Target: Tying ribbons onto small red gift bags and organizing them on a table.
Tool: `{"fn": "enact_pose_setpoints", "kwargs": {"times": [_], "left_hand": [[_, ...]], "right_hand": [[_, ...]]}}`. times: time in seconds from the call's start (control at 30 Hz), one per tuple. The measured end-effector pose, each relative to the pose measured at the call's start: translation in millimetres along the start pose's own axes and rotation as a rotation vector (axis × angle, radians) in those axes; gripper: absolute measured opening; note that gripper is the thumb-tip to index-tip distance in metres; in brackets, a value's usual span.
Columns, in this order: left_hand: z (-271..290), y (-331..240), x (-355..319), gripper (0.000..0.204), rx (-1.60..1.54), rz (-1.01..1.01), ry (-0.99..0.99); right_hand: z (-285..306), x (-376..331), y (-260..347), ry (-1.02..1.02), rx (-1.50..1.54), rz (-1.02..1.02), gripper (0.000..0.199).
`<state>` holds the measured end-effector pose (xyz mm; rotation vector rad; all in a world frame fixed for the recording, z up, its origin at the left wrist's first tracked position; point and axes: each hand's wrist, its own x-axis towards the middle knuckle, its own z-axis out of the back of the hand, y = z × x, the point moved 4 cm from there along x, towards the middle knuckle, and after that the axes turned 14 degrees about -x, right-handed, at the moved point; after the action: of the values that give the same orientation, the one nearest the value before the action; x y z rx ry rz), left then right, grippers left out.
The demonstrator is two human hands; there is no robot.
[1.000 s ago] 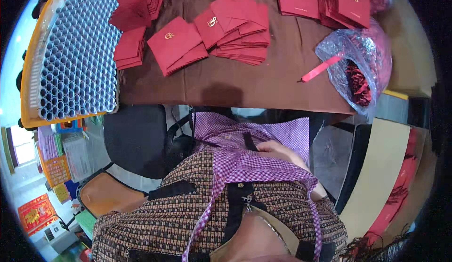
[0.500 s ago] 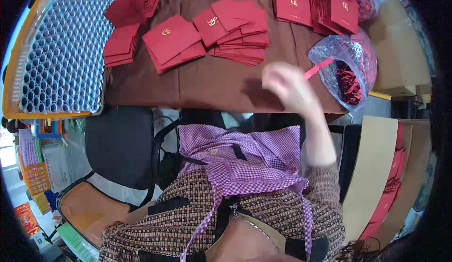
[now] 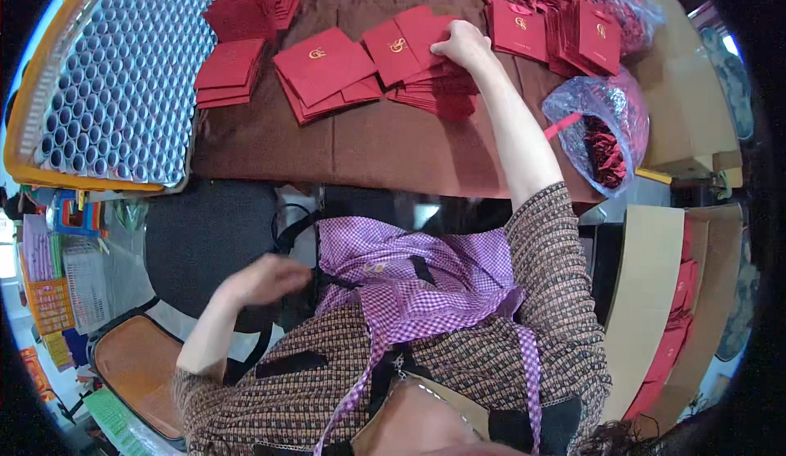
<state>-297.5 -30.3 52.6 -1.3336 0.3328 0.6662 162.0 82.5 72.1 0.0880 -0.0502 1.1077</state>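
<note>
- My right hand (image 3: 463,44) is on the far right corner of the fanned red stack (image 3: 416,61); most of the stack lies toward 8 o'clock from my grip.
- Pieces look near square, so no clear long axis; near edge of the gold-marked top piece slants 8 to 2 o'clock.
- Right is the nearer hand, in contact. From my left hand (image 3: 266,278) the stack is well off, toward 1 o'clock.
- Right pose: arm stretched, forearm running back to 5 o'clock, fingers bent and aimed around 9 o'clock, palm side down.
- Right grip: thumb and fingers at the red surface; can't tell whether they're pinched on a piece or just resting.
- Left pose: low over the black chair (image 3: 209,231), beside the checked apron (image 3: 409,268), forearm back to 7 o'clock, fingers toward 3.
- Left grip: blurred, nothing seen in it; can't tell whether fingers are apart.
- Around right hand: second red pile (image 3: 327,67) toward 8–9 o'clock, upright-looking red bags (image 3: 517,29) near 2–3, plastic bag (image 3: 565,100) at 4.
</note>
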Motion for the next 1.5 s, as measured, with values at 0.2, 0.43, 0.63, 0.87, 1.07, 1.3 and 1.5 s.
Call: {"fn": "enact_pose_setpoints", "kwargs": {"times": [0.2, 0.43, 0.63, 0.87, 1.07, 1.3, 1.5], "left_hand": [[27.1, -71.4, 95.9, 0.026, -0.621, -0.403, -0.044], [66.8, -108.4, 206.0, 0.038, -0.908, -0.473, -0.453], [129.4, -146.0, 280.2, 0.037, -0.95, -0.338, -0.616], [138.3, -148.2, 326.8, 0.027, -1.048, -0.197, -0.581], [140.2, -149.3, 335.5, 0.03, -1.018, -0.144, -0.642], [140.1, -165.7, 325.6, 0.035, -0.893, -0.232, -0.695], [113.6, -153.6, 277.8, 0.037, -1.19, -0.457, -0.076]], "right_hand": [[40.6, -17.4, -13.0, 0.009, 0.883, 0.004, 0.044], [64.3, -75.8, -123.9, -0.323, 1.531, -0.243, 0.023], [39.3, -87.4, -160.4, -0.464, 1.806, -0.439, 0.011], [34.9, -95.5, -148.2, -0.466, 1.809, -0.389, 0.018], [49.2, -106.7, -143.9, -0.758, 1.455, -0.346, 0.023], [85.4, -129.9, -104.0, -1.079, 0.587, -0.079, 0.021], [59.0, -190.9, -57.2, -1.083, 0.148, 0.365, 0.022]]}}
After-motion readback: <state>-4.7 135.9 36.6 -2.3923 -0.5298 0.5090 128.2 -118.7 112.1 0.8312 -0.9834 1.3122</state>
